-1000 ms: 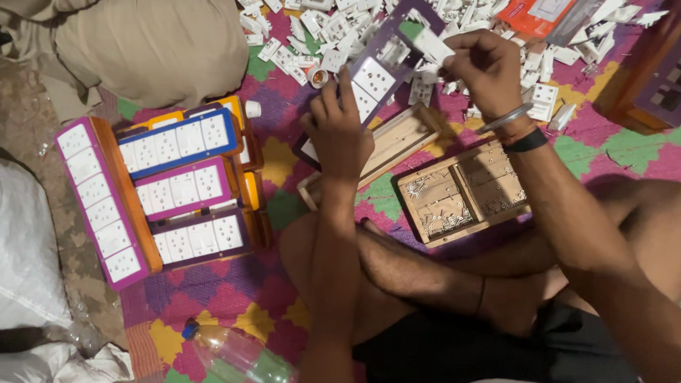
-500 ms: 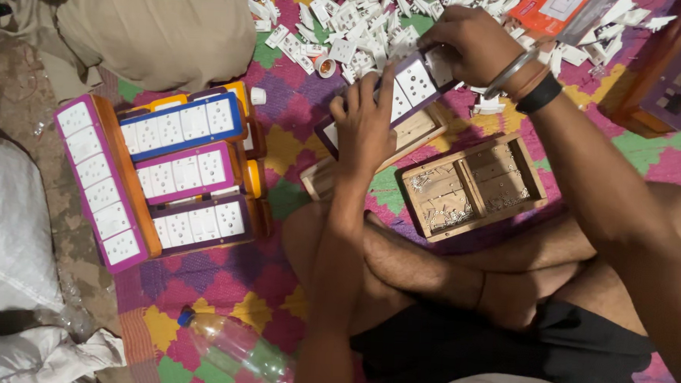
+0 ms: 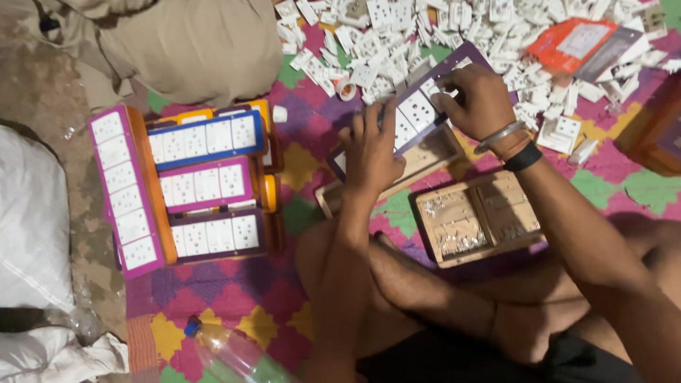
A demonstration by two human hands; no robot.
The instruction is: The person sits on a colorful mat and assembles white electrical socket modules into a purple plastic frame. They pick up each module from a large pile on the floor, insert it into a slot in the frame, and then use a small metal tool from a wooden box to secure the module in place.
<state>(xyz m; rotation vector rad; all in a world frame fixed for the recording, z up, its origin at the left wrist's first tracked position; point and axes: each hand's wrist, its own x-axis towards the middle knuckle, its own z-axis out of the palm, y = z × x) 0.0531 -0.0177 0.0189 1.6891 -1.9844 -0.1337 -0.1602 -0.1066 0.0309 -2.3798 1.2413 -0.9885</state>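
I sit cross-legged on a patterned mat. My left hand (image 3: 370, 151) grips the near end of a purple panel board (image 3: 417, 110) fitted with white sockets. My right hand (image 3: 478, 102) rests on its far end, fingers pressing on the sockets; a metal bangle and a dark band circle that wrist. The board lies tilted over a wooden box frame (image 3: 426, 161). Beside it, by my right forearm, sits an open wooden tray (image 3: 477, 219) holding small metal screws.
A heap of white sockets and switches (image 3: 455, 28) covers the mat ahead, with an orange packet (image 3: 580, 43) on it. Finished boards in purple, blue and orange frames (image 3: 184, 185) are stacked at left. Another person's knee in beige cloth (image 3: 194, 36) is top left. A plastic bottle (image 3: 234, 359) lies near.
Both hands brought the purple board down from a raised tilt toward the wooden frame. My right hand moved from the board's top edge onto its face. The view shifted slightly.
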